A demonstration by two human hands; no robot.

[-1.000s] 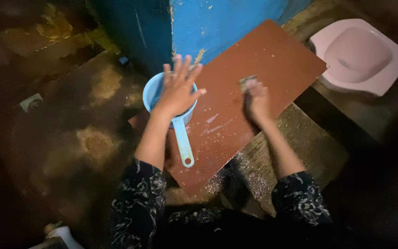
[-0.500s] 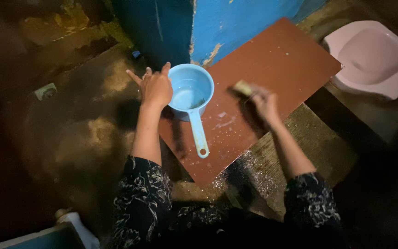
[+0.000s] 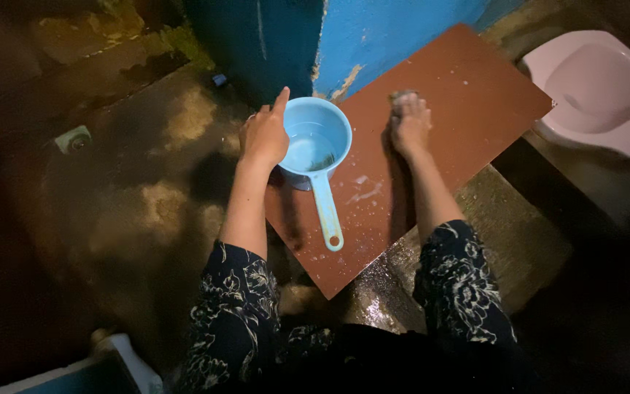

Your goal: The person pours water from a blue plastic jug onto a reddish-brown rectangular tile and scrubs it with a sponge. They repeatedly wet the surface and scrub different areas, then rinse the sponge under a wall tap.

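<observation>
Board (image 3: 439,109), brown and flat, lies on the wet floor (image 3: 133,197) before us, its far edge against the blue wall (image 3: 395,29) and its surface flecked with white suds. We see the right hand (image 3: 410,122) pressed down on the far part of the board, fingers curled over a small scrub pad (image 3: 402,95) that peeks out just beyond the fingertips. We see the left hand (image 3: 264,135) at the left rim of a light blue dipper (image 3: 317,142), fingers loosely spread with the forefinger pointing away; whether it touches the rim or only hovers beside it, we cannot tell. This dipper stands on the left part of the board, a little water in its bowl, its long handle pointing toward us. Both forearms come out of dark flower-patterned sleeves (image 3: 461,284). At far right a pale pink squat toilet pan (image 3: 599,84) sits in the floor, well apart from the hands. A small drain (image 3: 73,138) shows at far left.
</observation>
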